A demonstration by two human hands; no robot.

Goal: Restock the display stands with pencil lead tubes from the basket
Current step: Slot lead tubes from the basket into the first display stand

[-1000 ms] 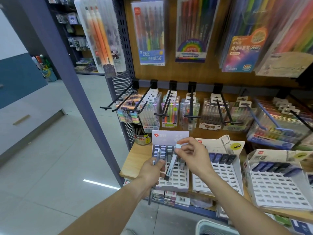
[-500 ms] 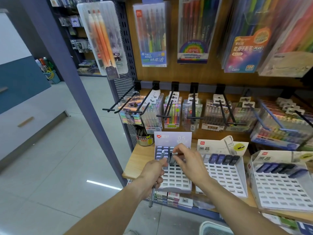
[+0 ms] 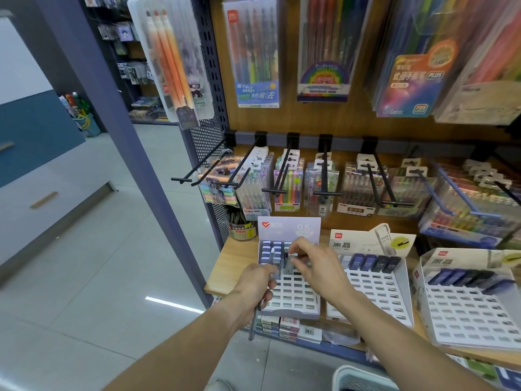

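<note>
Grey tube [image 3: 289,266] blurred under right hand [image 3: 318,268]; its slot hidden.

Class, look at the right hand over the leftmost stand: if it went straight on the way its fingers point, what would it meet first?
Probably the lead tubes filling the top-left slots of the leftmost stand; the right hand points left and slightly down toward them, though depth is uncertain.

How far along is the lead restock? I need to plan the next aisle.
Early. The left stand has tubes only in its top rows; the middle stand and right stand each show one top row. The right hand is slotting a tube into the left stand while the left hand holds spare tubes. Most slots remain empty.
</note>
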